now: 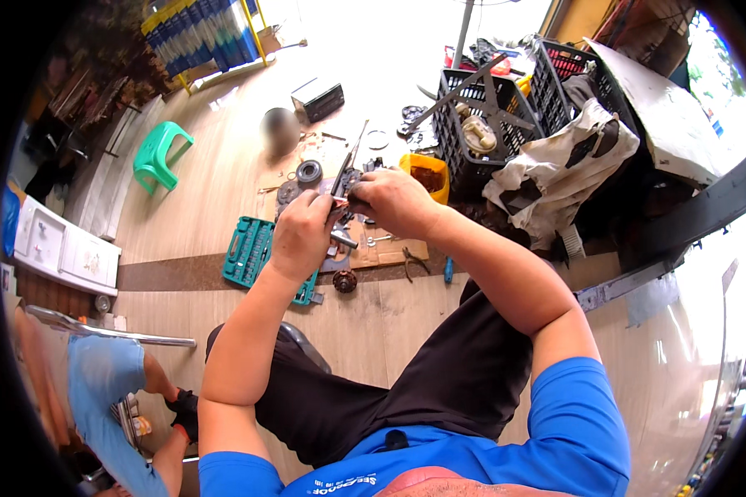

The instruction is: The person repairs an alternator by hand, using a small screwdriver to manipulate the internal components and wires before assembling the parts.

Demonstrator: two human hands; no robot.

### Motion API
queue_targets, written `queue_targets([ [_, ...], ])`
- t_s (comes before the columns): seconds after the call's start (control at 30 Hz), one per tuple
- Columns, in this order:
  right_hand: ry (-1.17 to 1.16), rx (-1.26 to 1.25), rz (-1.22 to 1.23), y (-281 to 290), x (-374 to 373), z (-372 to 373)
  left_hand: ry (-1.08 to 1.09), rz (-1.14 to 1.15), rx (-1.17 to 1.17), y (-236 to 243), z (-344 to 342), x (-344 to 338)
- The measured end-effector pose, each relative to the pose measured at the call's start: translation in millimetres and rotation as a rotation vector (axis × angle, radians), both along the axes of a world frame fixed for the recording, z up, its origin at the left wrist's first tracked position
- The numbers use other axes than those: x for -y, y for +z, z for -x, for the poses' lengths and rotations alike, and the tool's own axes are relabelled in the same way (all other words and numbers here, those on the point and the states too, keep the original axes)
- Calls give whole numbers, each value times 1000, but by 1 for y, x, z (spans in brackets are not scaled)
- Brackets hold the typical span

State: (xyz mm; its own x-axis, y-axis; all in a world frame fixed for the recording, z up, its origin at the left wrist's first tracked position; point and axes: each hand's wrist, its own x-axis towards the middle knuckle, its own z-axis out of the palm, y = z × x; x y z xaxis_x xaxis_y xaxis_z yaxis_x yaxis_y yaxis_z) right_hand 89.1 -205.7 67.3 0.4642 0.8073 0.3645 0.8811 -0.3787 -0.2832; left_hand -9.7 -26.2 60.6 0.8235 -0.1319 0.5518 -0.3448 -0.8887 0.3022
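On the floor (215, 207), cardboard (398, 253) is partly hidden by the left hand (302, 234) and right hand (394, 200), and a teal case (244, 248) by the left forearm (253, 331). Each grip is pinched nearly closed on a small part (341, 201) held between the hands, its shape mostly obscured by fingers (316, 204).

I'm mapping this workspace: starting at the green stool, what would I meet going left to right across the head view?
Green stool, left hand, right hand, blue tool handle, stained white cloth.
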Motion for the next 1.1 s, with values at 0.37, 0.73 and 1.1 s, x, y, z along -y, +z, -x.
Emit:
queue_targets([
  [0.37, 27, 7, 44, -7, -4, 6, 38, -194, -15, -3, -4, -2],
  [0.73, 31, -324, -3, 4, -11, 12, -18, 491, -334, 15, 3, -8],
  [1.1, 369, -1355, -145, -5, -7, 7, -501, 1079, -512, 19, 6, -19],
])
